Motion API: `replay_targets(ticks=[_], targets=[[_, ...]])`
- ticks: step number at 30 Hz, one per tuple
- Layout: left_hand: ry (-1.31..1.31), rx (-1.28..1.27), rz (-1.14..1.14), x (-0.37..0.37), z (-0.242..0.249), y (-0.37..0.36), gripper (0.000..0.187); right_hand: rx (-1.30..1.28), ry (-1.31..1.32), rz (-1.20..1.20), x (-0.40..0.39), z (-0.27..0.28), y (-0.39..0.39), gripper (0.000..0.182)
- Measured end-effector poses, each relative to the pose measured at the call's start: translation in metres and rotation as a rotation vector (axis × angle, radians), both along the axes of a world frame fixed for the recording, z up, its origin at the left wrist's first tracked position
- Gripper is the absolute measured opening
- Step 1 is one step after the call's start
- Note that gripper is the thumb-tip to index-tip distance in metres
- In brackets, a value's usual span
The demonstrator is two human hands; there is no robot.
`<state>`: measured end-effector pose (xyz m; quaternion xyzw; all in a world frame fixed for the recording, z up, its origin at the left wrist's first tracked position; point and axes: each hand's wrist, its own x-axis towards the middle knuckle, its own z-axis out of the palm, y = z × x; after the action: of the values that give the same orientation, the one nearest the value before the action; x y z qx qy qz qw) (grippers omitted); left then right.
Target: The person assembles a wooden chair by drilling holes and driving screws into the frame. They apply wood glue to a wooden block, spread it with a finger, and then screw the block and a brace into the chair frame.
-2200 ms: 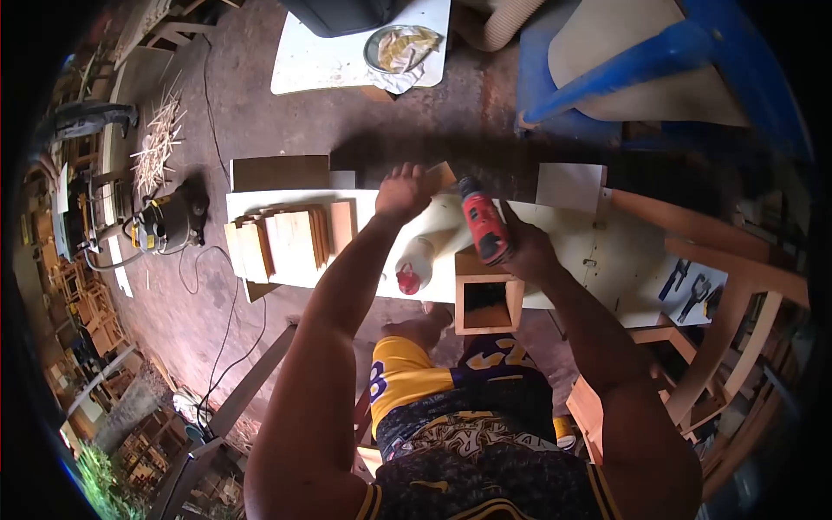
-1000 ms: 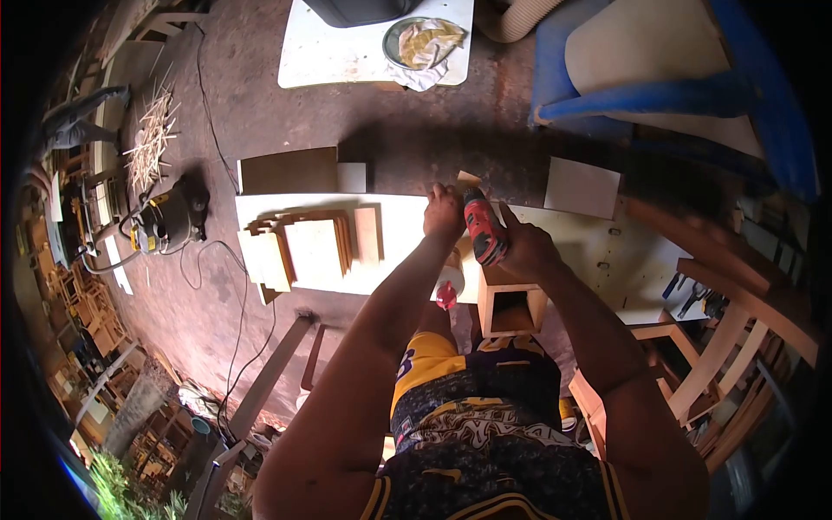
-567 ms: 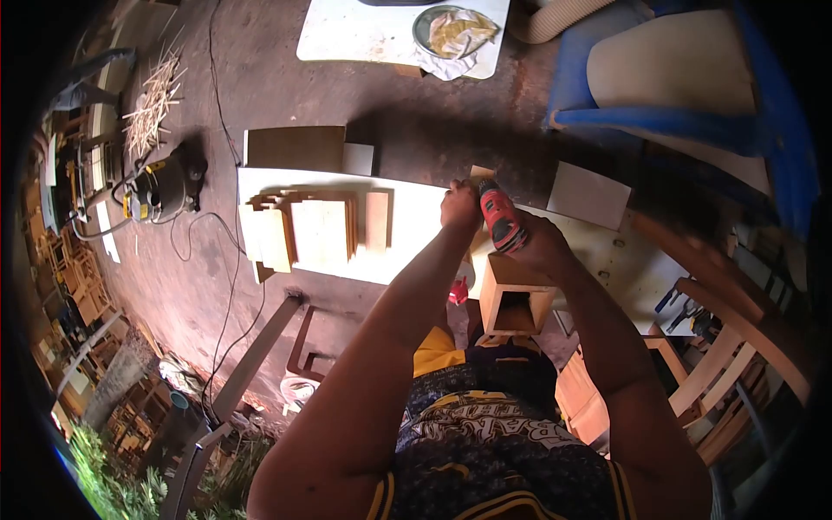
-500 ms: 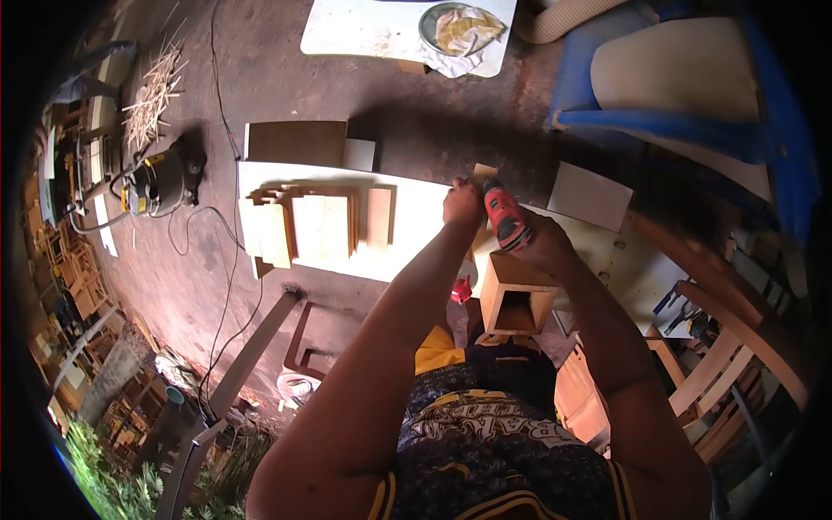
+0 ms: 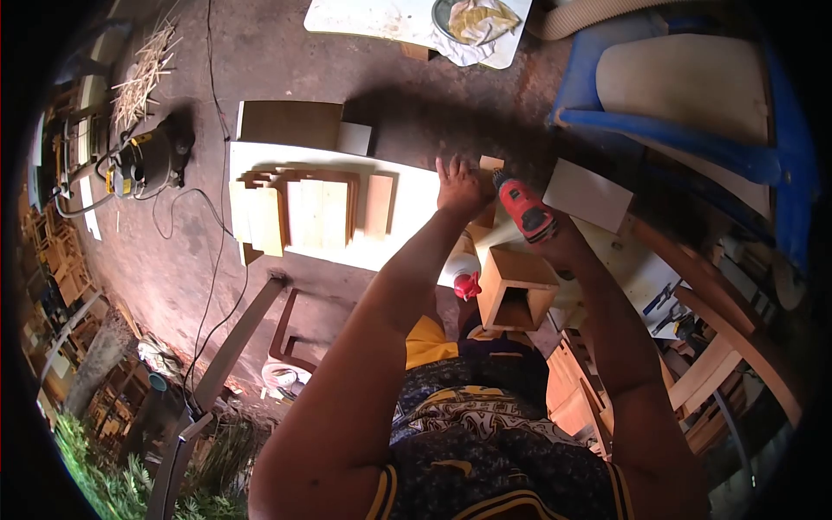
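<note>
A red and black cordless drill [image 5: 524,211] is gripped in my right hand [image 5: 559,243], its chuck pointing away from me. My left hand [image 5: 461,187] lies with fingers spread at the far edge of the white worktop [image 5: 416,192]. Just right of those fingers is a small wooden piece [image 5: 490,165], close to the drill's tip. Between my forearms stands an open wooden box [image 5: 516,290]. Beside it is a pale bottle [image 5: 461,260] with a red cap, partly behind my left forearm.
Stacked wooden boards [image 5: 316,212] lie on the worktop's left part. A pale panel [image 5: 589,195] is to the right, near a blue chair [image 5: 667,130]. A black and yellow vacuum-like machine [image 5: 152,165] and cables are on the floor at left. Clamps [image 5: 667,303] lie at right.
My left hand has opened from a closed grip near the drill's tip, fingers now spread. The drill has moved slightly right and toward me, away from that hand.
</note>
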<state>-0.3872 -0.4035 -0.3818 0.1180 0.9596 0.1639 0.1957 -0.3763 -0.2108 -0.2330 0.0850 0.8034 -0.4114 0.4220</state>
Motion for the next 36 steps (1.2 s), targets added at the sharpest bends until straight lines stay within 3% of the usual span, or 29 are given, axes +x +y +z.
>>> replay_targets(ticks=[4, 6, 12, 15, 18, 21, 23, 24, 26, 36], targets=[[-0.175, -0.021, -0.029, 0.001, -0.014, 0.002, 0.076, 0.033, -0.005, -0.005, -0.002, 0.0, -0.006, 0.056], [-0.297, -0.069, -0.082, -0.005, -0.005, 0.002, 0.061, 0.052, 0.015, 0.007, -0.007, 0.008, -0.013, 0.056], [-0.261, -0.069, -0.163, -0.006, 0.013, 0.0, 0.05, 0.152, -0.017, 0.009, 0.0, 0.008, -0.007, 0.061], [-0.28, 0.009, -0.088, -0.009, 0.014, -0.002, 0.065, 0.088, 0.009, 0.022, 0.009, 0.006, -0.002, 0.064], [-0.416, 0.014, -0.044, -0.02, 0.028, -0.001, 0.061, 0.052, 0.026, 0.011, 0.017, 0.003, 0.001, 0.069], [-0.42, 0.009, -0.035, -0.022, 0.025, -0.001, 0.056, 0.03, 0.06, 0.024, 0.026, -0.006, 0.0, 0.074], [-0.438, 0.007, -0.053, -0.023, 0.021, 0.001, 0.055, 0.053, 0.176, -0.021, 0.033, -0.011, -0.003, 0.058], [-0.399, -0.011, -0.05, -0.019, 0.017, 0.003, 0.05, 0.056, 0.177, -0.021, 0.035, -0.009, -0.005, 0.058], [-0.357, -0.027, -0.046, -0.017, 0.011, 0.004, 0.044, 0.022, 0.18, -0.07, 0.036, -0.006, -0.01, 0.08], [-0.3, -0.058, -0.111, -0.013, -0.001, 0.0, 0.04, 0.207, 0.23, 0.144, 0.04, 0.004, -0.028, 0.083]])
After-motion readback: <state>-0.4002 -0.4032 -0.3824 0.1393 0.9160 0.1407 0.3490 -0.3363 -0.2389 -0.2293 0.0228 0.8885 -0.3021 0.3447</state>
